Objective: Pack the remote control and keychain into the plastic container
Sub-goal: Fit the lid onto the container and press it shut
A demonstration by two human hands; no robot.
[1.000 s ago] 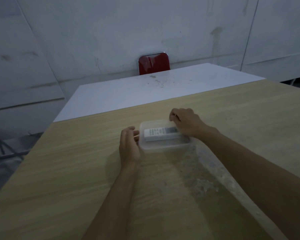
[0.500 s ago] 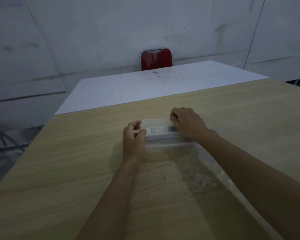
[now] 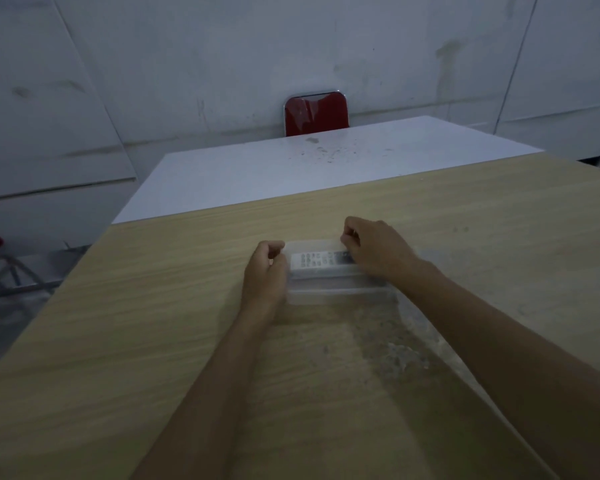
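Head view: both hands, left hand [image 3: 264, 271] and right hand [image 3: 378, 247], grasp the plastic container [image 3: 340, 292]; red chair [image 3: 316, 113] beyond.

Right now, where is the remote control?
In the head view, the remote control lies inside the clear plastic container, between the left hand and right hand.

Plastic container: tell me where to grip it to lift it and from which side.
Grip the plastic container by its two short ends, coming in from left and right. It lies flat and long across the wooden table, and the left hand and right hand already sit at those ends.
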